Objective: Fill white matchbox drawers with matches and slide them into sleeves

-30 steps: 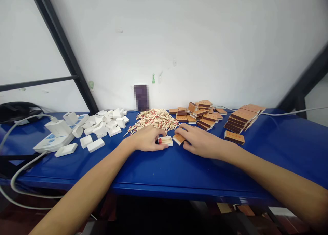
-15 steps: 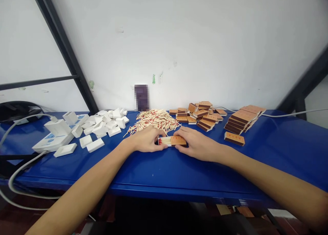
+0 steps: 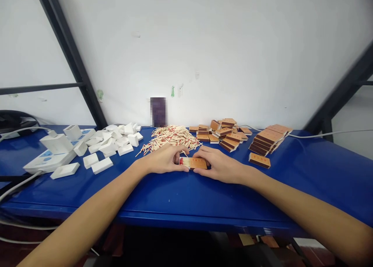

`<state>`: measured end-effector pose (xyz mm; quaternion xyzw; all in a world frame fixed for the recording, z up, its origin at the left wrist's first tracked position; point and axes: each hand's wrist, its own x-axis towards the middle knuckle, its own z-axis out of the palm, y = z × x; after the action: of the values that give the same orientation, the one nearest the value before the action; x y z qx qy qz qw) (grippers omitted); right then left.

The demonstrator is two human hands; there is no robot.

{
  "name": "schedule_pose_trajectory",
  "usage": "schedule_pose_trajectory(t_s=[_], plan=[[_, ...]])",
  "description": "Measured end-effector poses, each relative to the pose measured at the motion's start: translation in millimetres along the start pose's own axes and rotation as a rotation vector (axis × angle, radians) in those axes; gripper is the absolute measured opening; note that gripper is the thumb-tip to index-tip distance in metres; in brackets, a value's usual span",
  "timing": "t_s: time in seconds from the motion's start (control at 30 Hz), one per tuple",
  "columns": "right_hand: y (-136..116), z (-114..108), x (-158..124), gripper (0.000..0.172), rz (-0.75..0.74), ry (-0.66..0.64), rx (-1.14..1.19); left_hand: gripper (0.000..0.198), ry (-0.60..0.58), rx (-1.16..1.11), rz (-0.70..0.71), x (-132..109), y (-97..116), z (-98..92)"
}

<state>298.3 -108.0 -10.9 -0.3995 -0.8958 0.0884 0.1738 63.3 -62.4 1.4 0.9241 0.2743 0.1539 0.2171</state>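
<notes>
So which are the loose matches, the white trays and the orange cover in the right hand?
Loose matches [image 3: 172,138], head view: middle of the heap.
White trays [image 3: 108,146], head view: one tray mid-cluster.
Orange cover [image 3: 198,163], head view: its printed top.

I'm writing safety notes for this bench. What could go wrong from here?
First, the matchbox is only partly closed, so its exposed matches might snag on the edge of the cover.
Second, the left hand grips the uncovered end, so its thumb or fingers could get in the cover's way.
Third, the loose match pile lies just beyond both hands, so a slip could scatter some.
</notes>
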Motion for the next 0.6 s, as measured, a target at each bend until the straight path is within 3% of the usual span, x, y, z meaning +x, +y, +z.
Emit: schedule_pose_trajectory(t_s=[0.17,0.6], plan=[[-5,7,1,0.028,-0.038,0.05,0.052,0.062,-0.005,-0.16,0.048,2,4,7.1],[-9,4,-4,0.033,-0.088,0.043,0.003,0.067,0.003,-0.033,0.138,-1,11,10.6]])
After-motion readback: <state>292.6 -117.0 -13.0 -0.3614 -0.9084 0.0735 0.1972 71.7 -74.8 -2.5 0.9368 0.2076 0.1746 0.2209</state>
